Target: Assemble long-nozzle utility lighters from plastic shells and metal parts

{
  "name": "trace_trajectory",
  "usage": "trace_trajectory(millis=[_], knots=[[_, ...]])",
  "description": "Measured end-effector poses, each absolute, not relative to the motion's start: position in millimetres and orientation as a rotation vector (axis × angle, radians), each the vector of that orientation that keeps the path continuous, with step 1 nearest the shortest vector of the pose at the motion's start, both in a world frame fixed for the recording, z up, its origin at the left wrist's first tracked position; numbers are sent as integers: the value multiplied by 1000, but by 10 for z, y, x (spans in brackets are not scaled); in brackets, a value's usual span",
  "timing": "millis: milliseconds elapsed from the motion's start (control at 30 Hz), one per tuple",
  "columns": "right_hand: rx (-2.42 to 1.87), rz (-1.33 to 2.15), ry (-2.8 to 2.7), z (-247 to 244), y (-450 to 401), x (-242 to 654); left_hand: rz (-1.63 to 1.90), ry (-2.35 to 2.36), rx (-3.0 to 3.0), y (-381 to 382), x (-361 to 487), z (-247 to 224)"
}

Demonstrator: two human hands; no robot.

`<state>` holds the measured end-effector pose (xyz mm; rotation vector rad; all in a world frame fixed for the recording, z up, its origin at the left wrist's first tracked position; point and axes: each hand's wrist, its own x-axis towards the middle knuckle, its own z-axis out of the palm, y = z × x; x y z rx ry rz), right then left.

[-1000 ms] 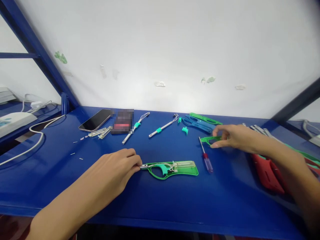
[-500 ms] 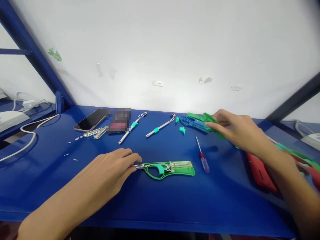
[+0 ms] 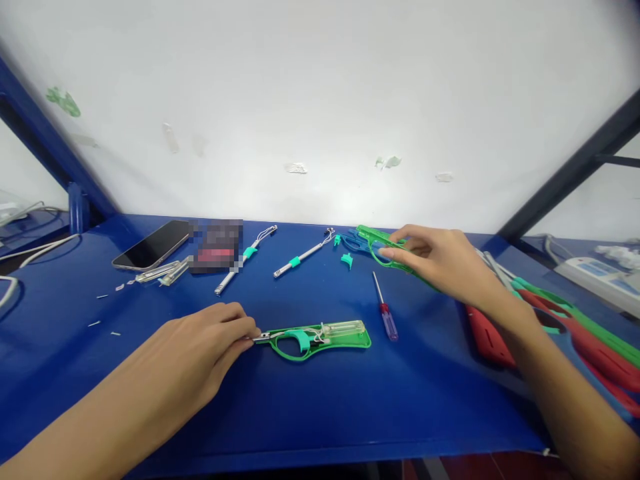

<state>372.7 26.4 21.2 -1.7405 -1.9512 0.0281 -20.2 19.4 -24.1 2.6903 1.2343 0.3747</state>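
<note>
1. Left hand (image 3: 213,343): one, thumb and fingers closed on the metal tube (image 3: 261,338) of the open green lighter half (image 3: 350,340); the same grip as in the earlier frames.
2. Open green lighter half: one, flat on the blue table (image 3: 320,407), fitted with a teal trigger (image 3: 303,340), white wires and a clear tank (image 3: 344,328); unchanged in make-up.
3. Right hand (image 3: 445,260): one, well apart from the left, thumb and fingers pinched on a loose green casing half (image 3: 383,260).
4. Loose green casing half: formerly beside the screwdriver tip, since carried back to the blue casing (image 3: 354,245); its trigger loop overlapped that casing in view, contact impossible to tell.
5. Screwdriver (image 3: 389,323): one, purple and red handle, on the table between the hands; not moved.
6. White rods with teal triggers: two (image 3: 233,275) (image 3: 303,258), towards the wall, left as before.
7. Red casings (image 3: 490,337): at right, partly behind the right forearm, more of the pile in view than earlier.
</note>
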Motion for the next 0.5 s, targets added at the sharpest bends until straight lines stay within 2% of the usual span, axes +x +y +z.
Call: trace_trajectory(millis=[233, 500], knots=[[-1951, -173, -1880, 206, 339, 3954, 216, 1302, 2623, 206, -185, -226], [-2084, -161, -1866, 186, 374, 4092, 205, 1311, 2610, 217, -169, -215]])
